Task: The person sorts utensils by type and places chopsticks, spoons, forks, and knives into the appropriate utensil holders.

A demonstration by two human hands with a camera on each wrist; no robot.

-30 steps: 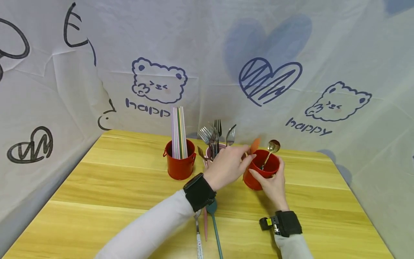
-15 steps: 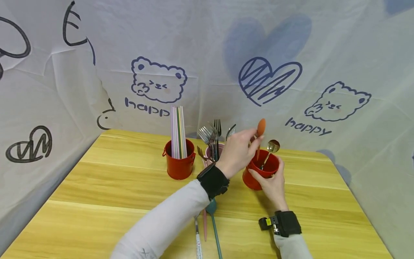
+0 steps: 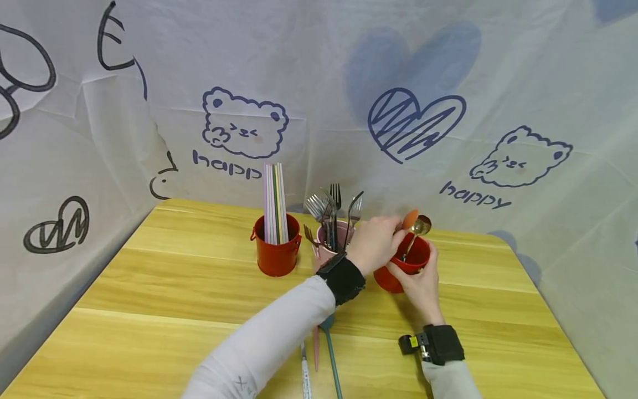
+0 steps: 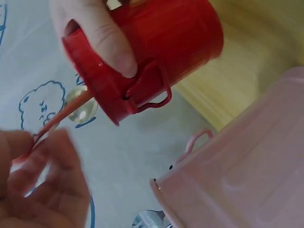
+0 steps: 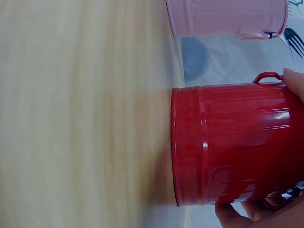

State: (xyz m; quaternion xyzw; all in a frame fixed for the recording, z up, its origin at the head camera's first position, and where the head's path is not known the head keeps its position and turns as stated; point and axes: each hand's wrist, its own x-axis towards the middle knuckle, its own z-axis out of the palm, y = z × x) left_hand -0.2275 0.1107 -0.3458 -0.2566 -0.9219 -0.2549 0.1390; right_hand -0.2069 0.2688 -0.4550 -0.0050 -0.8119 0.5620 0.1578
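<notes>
My left hand (image 3: 374,241) pinches an orange spoon (image 3: 410,219) close to its bowl. In the left wrist view the spoon's handle (image 4: 66,112) runs down into the right-hand red bucket (image 3: 389,281). My right hand (image 3: 423,285) grips that bucket around its side, with the thumb near the rim. A gold-coloured spoon (image 3: 421,224) leans inside it, bowl up. Seen from the right wrist, the bucket (image 5: 237,142) stands upright on the table. The orange spoon's lower end is hidden inside.
Just left stands a pink bucket (image 3: 324,255) holding several forks (image 3: 316,208). Further left, another red bucket (image 3: 277,260) holds long thin sticks (image 3: 275,205). In front lie a teal-handled utensil (image 3: 332,354), a pink handle (image 3: 316,349) and a white-handled utensil (image 3: 306,377).
My left hand has moved right, raised the orange spoon above the bucket and then lowered it, handle first, into the bucket. My right hand has stayed on the bucket.
</notes>
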